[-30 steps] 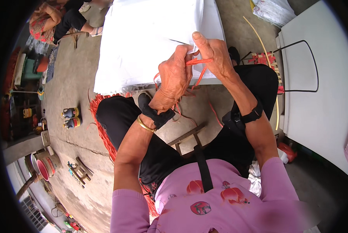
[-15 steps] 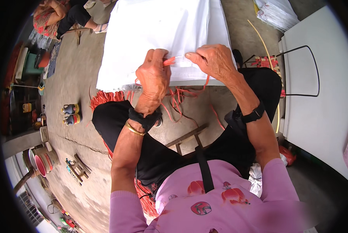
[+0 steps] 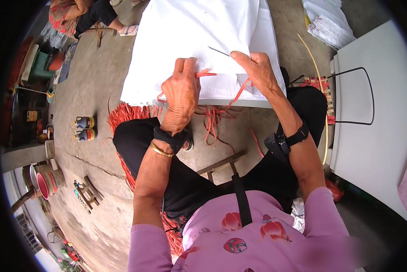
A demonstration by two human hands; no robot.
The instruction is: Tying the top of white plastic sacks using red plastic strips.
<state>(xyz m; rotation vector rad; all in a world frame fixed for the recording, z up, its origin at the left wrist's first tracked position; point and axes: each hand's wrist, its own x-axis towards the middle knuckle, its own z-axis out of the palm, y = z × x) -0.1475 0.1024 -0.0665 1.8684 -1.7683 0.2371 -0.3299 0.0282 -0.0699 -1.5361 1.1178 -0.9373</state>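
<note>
A stack of white fabric sheets (image 3: 190,27) lies in front of my knees, its near edge frayed at the left. My left hand (image 3: 181,90) is closed on that edge, gripping a short orange-red strip (image 3: 206,73) whose end sticks out to the right. To its right, my right hand (image 3: 261,72) pinches a thin dark needle (image 3: 218,51) that points up and left over the white fabric. Another length of red strip (image 3: 237,95) runs down from beside my right fingers over the edge. Loose red strands (image 3: 211,122) hang in a tangle below.
A big bundle of red strips (image 3: 126,115) lies by my left knee. A low wooden stool (image 3: 89,195) and two dark bottles (image 3: 85,128) stand on the floor at left. At right are a white panel (image 3: 371,109) and a woven seat (image 3: 319,86). Another person (image 3: 94,18) sits at far left.
My right hand has turned and moved slightly right, and the dark needle now shows in its pinch. More of the red strip stands out from my left hand. The whole view has shifted slightly.
</note>
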